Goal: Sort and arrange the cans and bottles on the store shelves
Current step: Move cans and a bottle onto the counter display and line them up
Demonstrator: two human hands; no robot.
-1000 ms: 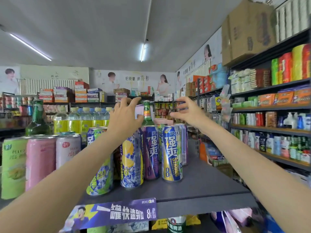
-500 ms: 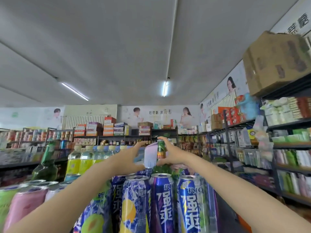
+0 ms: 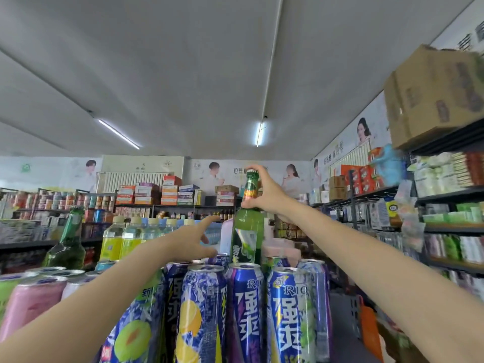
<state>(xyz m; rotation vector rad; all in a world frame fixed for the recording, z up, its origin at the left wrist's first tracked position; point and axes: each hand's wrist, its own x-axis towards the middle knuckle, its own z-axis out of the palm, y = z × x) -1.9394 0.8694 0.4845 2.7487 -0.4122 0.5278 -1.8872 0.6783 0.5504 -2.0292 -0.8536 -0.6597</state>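
A shop interior fills the view, seen from low against a shelf packed with drinks, under a grey ceiling (image 3: 183, 74) with two lit tube lights (image 3: 259, 133). The shelf surface itself is hidden by the stock. In front stand tall blue and purple cans (image 3: 246, 310) in a tight row, touching side by side, with pink cans (image 3: 31, 302) at the far left. Behind them are yellow-green bottles (image 3: 112, 244) with pale caps, and a green glass bottle (image 3: 66, 244) leaning at the left. Dark shelving along the right wall (image 3: 445, 231) carries small packaged goods, with a cardboard box (image 3: 432, 95) on top. More shelves with stacked cartons (image 3: 170, 191) run along the back wall under posters. The right hand (image 3: 269, 195) is raised behind the cans, its thumb and fingers curled round the neck of a beer bottle (image 3: 247, 231), green glass with a red and gold neck label; the fingertips reach up to the cap. That bottle stands upright behind the purple can, its base hidden, so whether it rests on the shelf or is lifted cannot be told. The left hand (image 3: 191, 239) is just left of the bottle, fingers straight and spread, the forefinger pointing toward the bottle's shoulder without touching it, holding nothing.
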